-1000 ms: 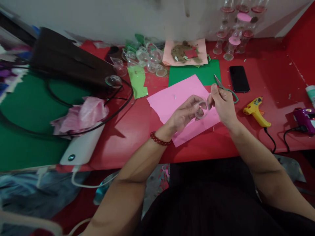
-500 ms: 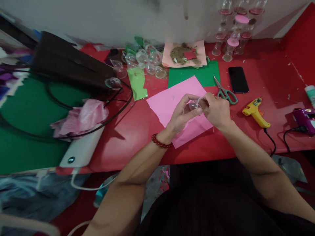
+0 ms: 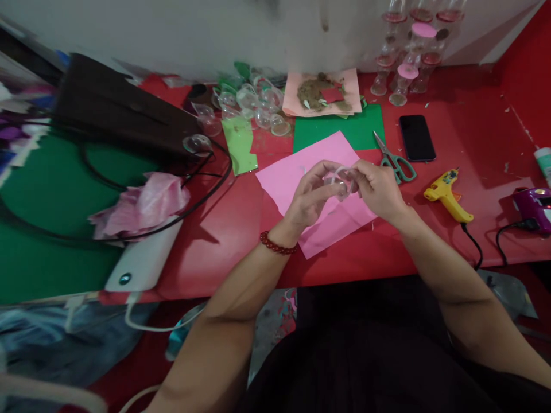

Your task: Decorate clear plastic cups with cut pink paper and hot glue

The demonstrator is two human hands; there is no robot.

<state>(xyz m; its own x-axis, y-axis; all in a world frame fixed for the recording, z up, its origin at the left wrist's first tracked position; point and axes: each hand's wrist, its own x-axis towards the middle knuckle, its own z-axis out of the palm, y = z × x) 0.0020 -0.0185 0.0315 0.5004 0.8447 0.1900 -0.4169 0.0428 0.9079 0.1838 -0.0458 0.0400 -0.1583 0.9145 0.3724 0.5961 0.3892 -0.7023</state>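
Note:
Between my two hands is a small clear plastic cup (image 3: 345,174), its round rim facing up toward the camera. My left hand (image 3: 310,195) is closed around its left side, with the thumb across it. The fingertips of my right hand (image 3: 379,188) pinch the rim from the right. My fingers cover part of the cup. Below both hands lies a pink paper sheet (image 3: 279,178). Green-handled scissors (image 3: 395,162) rest just beyond my right hand.
A yellow glue gun (image 3: 450,195) and a black phone (image 3: 417,138) lie on the right. Clear cups (image 3: 258,103) cluster at the back, beside sandy paper (image 3: 290,103). Hourglass-shaped pieces (image 3: 402,83) stand back right. A dark box (image 3: 124,109) and white power bank (image 3: 146,258) sit left.
The cup has turned in my hands, so its rim now shows more as an open ring. My left hand has shifted slightly left, its thumb now across the cup.

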